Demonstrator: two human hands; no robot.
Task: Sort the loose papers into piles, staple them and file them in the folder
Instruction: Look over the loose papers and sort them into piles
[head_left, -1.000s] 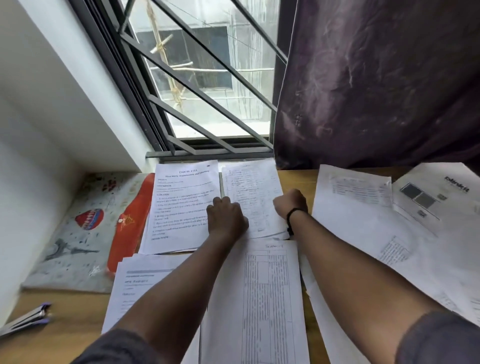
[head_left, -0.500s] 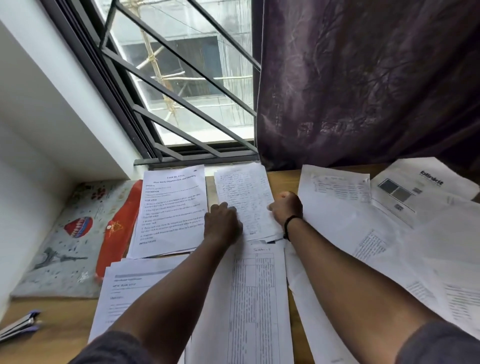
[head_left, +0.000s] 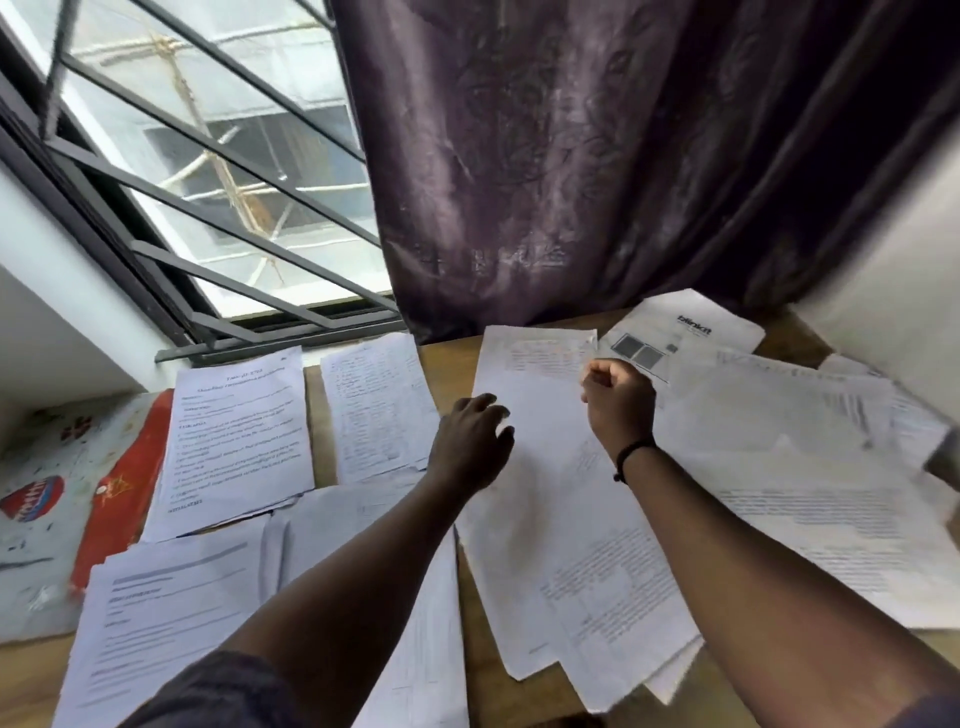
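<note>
Sorted piles lie on the left of the wooden table (head_left: 447, 364): a typed sheet pile (head_left: 239, 436), a handwritten list pile (head_left: 379, 405), a form pile (head_left: 166, 613) in front, and a pile partly under my left forearm. A loose heap of papers (head_left: 582, 571) spreads over the right side, with a blinkit sheet (head_left: 685, 332) at the back. My left hand (head_left: 470, 447) hovers with relaxed, spread fingers at the left edge of the heap's top sheet. My right hand (head_left: 618, 400) is curled into a fist over that sheet's right edge; no grip on paper shows.
A red folder (head_left: 124, 483) lies on a patterned board (head_left: 36, 525) at the far left. A barred window (head_left: 218, 208) and a dark curtain (head_left: 597, 182) close off the back. A white wall (head_left: 893, 270) stands at the right.
Both hands left the handwritten list pile and moved right onto the loose heap. My view swung right too, and the stapler at the lower left dropped out of sight.
</note>
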